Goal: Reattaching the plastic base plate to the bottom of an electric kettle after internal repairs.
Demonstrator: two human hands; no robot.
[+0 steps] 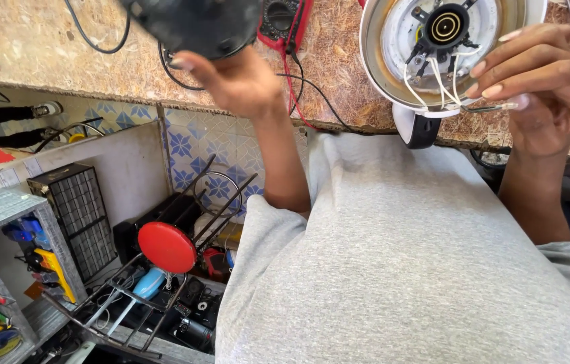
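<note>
— Grey shirt [406, 269] filled the nearest part of our view, from six o'clock up toward the bench [49, 47]. What were our hands on?

— Our left hand [234, 81], up at eleven o'clock, was closed around a black round part [197, 23], thumb on its lower edge. Only the bottom of that part showed, so we could not tell what it was.

— And the right?

— Our right hand [541, 87], at one o'clock, held the white kettle [382, 74] by the rim of its upturned base. The fingers [500, 71] were curled together and pinched on the white wires [440, 84] that ran from the black connector [445, 25] in the middle.

— How should we have handled those wires, in our judgement?

— Gently. We judged it best to grip them near the ends, not tug against the connector, and keep the kettle resting on the bench edge so it could not slip.

— How were the arms posed?

— Left forearm rose steeply from the shirt, wrist bent back. Right forearm came up from four o'clock, wrist cocked inward over the rim.

— Anything else about?

— A red meter [283, 23] with leads lay at twelve o'clock, and a red disc [167, 247] sat among clutter at seven o'clock.
</note>
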